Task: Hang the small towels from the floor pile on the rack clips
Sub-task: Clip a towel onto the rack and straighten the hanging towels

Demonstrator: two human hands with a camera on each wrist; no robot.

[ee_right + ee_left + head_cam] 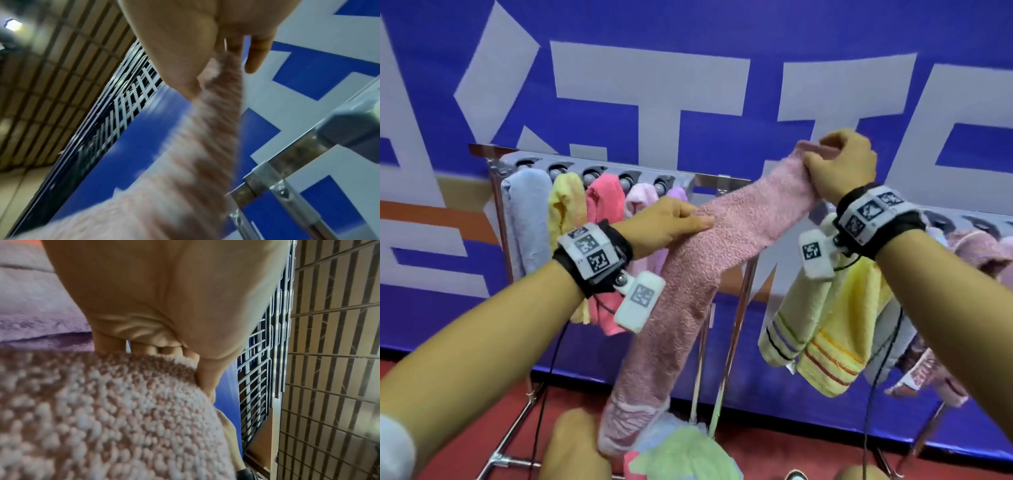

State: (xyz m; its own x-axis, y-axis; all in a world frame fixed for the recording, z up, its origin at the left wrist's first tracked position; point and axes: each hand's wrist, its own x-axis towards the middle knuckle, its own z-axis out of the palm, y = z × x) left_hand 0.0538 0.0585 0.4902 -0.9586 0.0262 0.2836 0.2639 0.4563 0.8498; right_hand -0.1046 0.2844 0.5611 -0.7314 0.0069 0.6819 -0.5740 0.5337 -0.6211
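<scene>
Head view, progress: five towels hang in the left clip strip; more hang at right, count unclear; floor pile remains.
Head view, current: my right hand grips the pink towel top, above the rack, unclipped.
Left wrist view: my left hand curls round its middle.
Right wrist view: one rack bar.
</scene>
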